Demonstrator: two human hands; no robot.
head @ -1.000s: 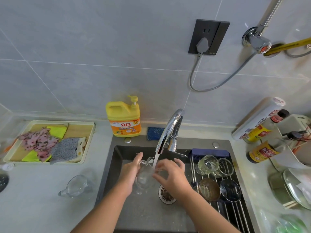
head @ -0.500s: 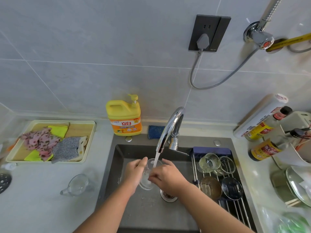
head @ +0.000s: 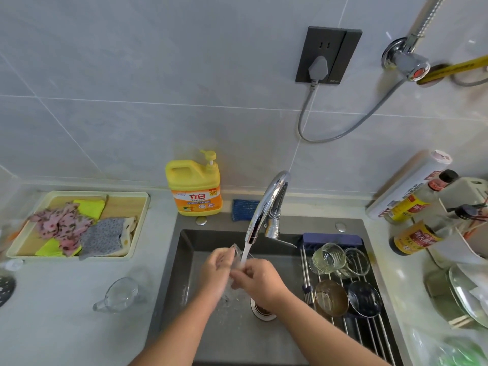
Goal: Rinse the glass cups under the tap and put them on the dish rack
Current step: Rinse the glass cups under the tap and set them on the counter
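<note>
Cup (head: 237, 256) at frame centre, under tap (head: 266, 204) stream, over sink (head: 184, 262). Left hand (head: 216, 270) and right hand (head: 260, 280) both grip it, fingers curled. Second cup (head: 120, 295) lower left on counter. Rack (head: 369, 330), right: four glasses (head: 328, 257).

One glass cup (head: 236, 257): mostly hidden between left hand (head: 215, 270) and right hand (head: 261, 281), rim alone showing, blurred. Drain (head: 260, 311): half covered by right wrist. Perforated disc (head: 5, 289): cut by left edge. Plates (head: 467, 294), green bag (head: 459, 352): cut by right and bottom edges.
</note>
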